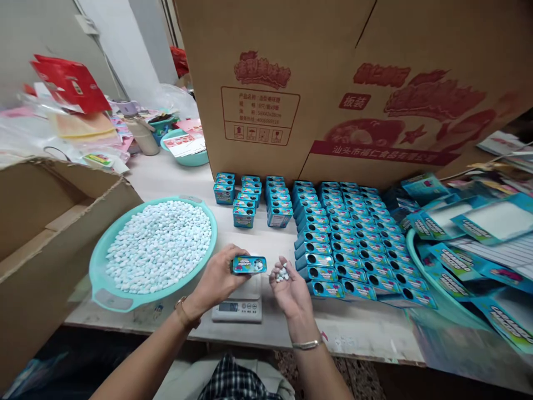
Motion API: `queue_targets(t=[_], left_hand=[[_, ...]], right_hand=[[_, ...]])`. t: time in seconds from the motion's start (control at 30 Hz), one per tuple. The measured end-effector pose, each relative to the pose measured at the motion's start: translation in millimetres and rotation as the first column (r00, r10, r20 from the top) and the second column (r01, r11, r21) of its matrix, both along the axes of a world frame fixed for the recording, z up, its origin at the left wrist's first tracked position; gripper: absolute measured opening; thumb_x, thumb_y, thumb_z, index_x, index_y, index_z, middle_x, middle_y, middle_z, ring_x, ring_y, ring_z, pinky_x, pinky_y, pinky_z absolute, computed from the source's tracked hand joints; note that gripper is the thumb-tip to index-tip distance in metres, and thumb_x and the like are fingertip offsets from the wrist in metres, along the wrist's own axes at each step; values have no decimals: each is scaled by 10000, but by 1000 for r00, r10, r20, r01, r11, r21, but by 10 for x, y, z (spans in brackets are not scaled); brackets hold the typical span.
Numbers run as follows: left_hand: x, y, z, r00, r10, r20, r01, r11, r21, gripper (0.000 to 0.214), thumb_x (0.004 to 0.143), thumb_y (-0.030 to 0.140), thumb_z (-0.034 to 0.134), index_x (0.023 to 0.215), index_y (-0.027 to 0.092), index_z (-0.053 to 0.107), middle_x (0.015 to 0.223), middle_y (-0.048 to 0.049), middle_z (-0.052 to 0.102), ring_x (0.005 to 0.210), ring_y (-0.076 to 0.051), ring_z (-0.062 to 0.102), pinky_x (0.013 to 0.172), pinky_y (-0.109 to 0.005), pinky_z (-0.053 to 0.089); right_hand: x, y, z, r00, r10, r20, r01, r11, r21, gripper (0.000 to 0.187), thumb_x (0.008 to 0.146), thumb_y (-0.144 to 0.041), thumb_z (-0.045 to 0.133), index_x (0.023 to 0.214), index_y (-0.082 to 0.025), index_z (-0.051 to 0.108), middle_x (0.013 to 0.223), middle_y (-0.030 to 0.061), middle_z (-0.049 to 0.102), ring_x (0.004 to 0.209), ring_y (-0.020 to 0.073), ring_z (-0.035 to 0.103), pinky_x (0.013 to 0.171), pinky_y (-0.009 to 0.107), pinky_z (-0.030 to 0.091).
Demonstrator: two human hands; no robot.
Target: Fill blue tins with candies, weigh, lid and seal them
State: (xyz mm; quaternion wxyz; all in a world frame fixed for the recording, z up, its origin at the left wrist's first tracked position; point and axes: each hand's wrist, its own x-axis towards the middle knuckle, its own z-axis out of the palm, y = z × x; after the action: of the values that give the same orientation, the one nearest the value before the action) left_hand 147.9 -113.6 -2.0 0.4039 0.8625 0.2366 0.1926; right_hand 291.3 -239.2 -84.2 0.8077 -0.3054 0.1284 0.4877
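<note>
Head view, my left hand: My left hand (pixel 216 280) is clamped on one small blue box (pixel 245 265), its printed end turned up toward me and white pieces visible in its round hole.
My right hand: Apart from the left, my right hand (pixel 293 297) lies palm up with fingers half curled, cradling a few loose white pieces (pixel 282 274) near the box.
Scale: The scale (pixel 244 314) sits on the table (pixel 353 328) below the held box; I cannot read its display with certainty.
Basin of pieces: Left of my hands, a turquoise basin (pixel 96 265) holds a broad heap of white pieces (pixel 160 244).
Standing boxes: A dense block of blue boxes (pixel 352 258) stands in rows to my right; smaller groups (pixel 244 216) stand beyond my hands, before the large carton (pixel 333 55).
Right-hand basin: A second basin (pixel 417 265) carries blue printed packaging (pixel 456 261), loosely piled.
Progress: I judge the held box to be part-way through filling. The many upright boxes are formed, but their round holes look dark, so I cannot tell whether they are filled; the heap suggests plenty of filling remains.
</note>
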Motion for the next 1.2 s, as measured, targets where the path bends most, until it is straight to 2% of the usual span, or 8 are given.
queue_targets(t=[0.13, 0.23, 0.33, 0.4, 0.53, 0.7, 1.07, 1.2], left_hand=[[-215, 97, -366, 996, 90, 15, -87, 987, -136, 320, 763, 285, 732, 1044, 185, 616, 985, -38, 663, 935, -198, 648, 853, -335, 518], [-365, 76, -453, 993, 117, 28, -110, 978, -179, 526, 752, 321, 756, 1216, 178, 555, 1186, -99, 645, 1114, -243, 624, 984, -406, 500], [-536, 1, -340, 985, 136, 111, -119, 982, -144, 776, 765, 293, 751, 1438, 201, 376, 1441, -148, 490, 1339, -273, 472, 1118, -472, 402], [-676, -63, -206, 968, 186, 166, -165, 977, -136, 722, 818, 275, 703, 1457, 229, 370, 1471, -132, 469, 1368, -263, 440, 1134, -474, 393], [-984, -178, -15, 875, 399, 273, -348, 912, -219, 473, 861, 251, 661, 1318, 242, 542, 1334, -97, 602, 1259, -248, 557, 1087, -445, 461], [-1270, -261, -61, 758, 608, 234, -506, 776, -376, 367, 848, 280, 676, 1203, 212, 607, 1153, -81, 698, 1104, -242, 657, 1021, -423, 514], [-1495, -485, -393, 745, 665, 45, -569, 669, -478, 352, 845, 369, 662, 1157, 206, 643, 1051, -83, 724, 1001, -228, 687, 896, -356, 565], [-1525, -534, -460, 748, 663, 14, -574, 657, -489, 353, 842, 387, 662, 1149, 213, 648, 1034, -79, 731, 993, -226, 690, 898, -347, 561]], right_hand=[[65, -81, 15, 996, 31, -88, -29, 999, 19, 76, 846, -170, 654, 907, -175, 608, 624, -74, 512, 465, 32, 463, 447, 140, 423], [74, -118, 49, 995, 82, -61, -79, 996, 47, 93, 857, -183, 646, 936, -170, 599, 588, -97, 444, 421, 22, 396, 394, 131, 348], [65, -146, 75, 992, 127, -6, -126, 989, 74, 142, 851, -212, 667, 963, -164, 596, 568, -109, 401, 403, 18, 370, 365, 124, 305], [59, -162, 82, 987, 153, 41, -155, 986, 57, 169, 840, -232, 688, 967, -170, 595, 556, -115, 380, 394, 17, 356, 355, 119, 289], [53, -186, 88, 977, 188, 97, -187, 982, -17, 238, 805, -252, 731, 987, -164, 606, 551, -120, 359, 388, 14, 334, 349, 111, 274], [15, -184, 156, 953, 209, 220, -182, 974, -138, 317, 768, -306, 771, 1010, -145, 646, 558, -115, 349, 383, 9, 264, 328, 110, 228], [-91, 36, 457, 737, 366, 568, -204, 922, -330, 361, 766, -439, 750, 970, -145, 700, 547, -100, 290, 412, 16, 184, 362, 143, 138], [-151, 134, 505, 566, 445, 694, -214, 892, -397, 360, 820, -466, 693, 1007, -160, 721, 504, -84, 347, 416, 46, 260, 378, 173, 202]])
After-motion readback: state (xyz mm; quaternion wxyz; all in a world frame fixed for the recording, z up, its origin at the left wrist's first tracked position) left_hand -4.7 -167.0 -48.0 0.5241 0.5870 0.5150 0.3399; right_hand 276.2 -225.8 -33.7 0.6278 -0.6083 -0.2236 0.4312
